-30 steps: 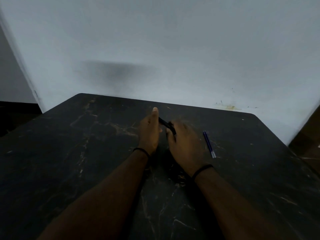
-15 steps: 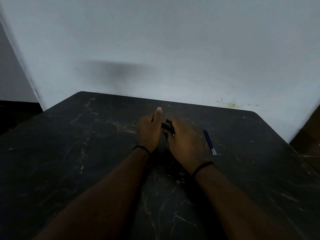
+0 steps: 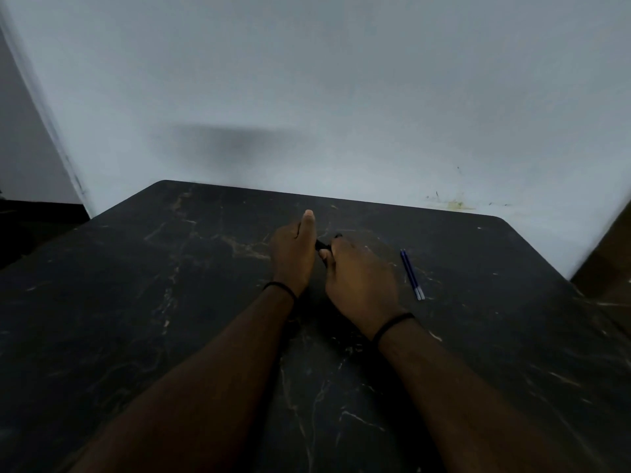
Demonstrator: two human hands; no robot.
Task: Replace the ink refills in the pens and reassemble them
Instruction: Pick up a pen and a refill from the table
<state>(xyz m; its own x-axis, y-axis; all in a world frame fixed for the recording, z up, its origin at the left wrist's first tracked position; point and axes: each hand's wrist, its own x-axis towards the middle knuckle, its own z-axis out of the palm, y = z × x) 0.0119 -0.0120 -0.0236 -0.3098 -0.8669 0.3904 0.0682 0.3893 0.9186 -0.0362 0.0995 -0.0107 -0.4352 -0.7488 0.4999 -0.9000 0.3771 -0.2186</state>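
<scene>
On the head view I've got both hands together over the middle of the dark marbled worktop (image 3: 136, 319), a little toward its far edge. The left hand (image 3: 292, 257) is turned edge-on to me, thumb pointing straight up and away, its other fingers tucked out of sight on the far side. I can't see them directly, but a short stretch of the black pen (image 3: 322, 245) comes out of that hand, so I read it as gripping one end. The right hand (image 3: 358, 278) is knuckles-up, fingers curled down and closed around the other end of the same pen — only a small dark piece shows in the gap between the two hands, and I cannot tell whether the barrel is in one piece or two. Each wrist carries a thin black band: left wrist band (image 3: 280, 288), right wrist band (image 3: 392, 324).

Off to the right of the right hand, apart from it, two blue ink refills (image 3: 411, 273) lie side by side on the worktop, touching along their length, pale tips toward me and slanted away toward the far edge. Behind the worktop stands a pale wall (image 3: 341, 97) — there's a yellowish stain (image 3: 454, 204) low on it near the far right corner.
</scene>
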